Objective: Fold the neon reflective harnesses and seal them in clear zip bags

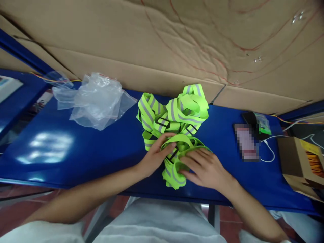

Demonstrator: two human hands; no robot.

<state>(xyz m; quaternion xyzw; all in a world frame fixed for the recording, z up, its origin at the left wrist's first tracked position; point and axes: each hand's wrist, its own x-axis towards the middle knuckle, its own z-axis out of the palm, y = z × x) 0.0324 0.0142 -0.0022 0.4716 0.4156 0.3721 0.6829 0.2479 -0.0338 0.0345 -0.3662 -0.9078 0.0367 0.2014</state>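
Neon yellow-green straps with grey reflective stripes and black buckles (188,109) lie heaped at the middle of the blue table (108,148). A nearer bundle of the same strap (176,173) reaches toward the front edge. My left hand (155,155) is closed on the left side of this nearer bundle, a strap loop between thumb and fingers. From the right, my right hand (205,165) is closed round the bundle's right side, its fingertips partly hidden among the loops.
Clear plastic bags (98,101) lie at the back left. On the right are a phone (246,141), a black item (250,119), a white cable (273,155) and an open cardboard box (291,158) holding orange items. A cardboard wall (126,60) borders the table's back.
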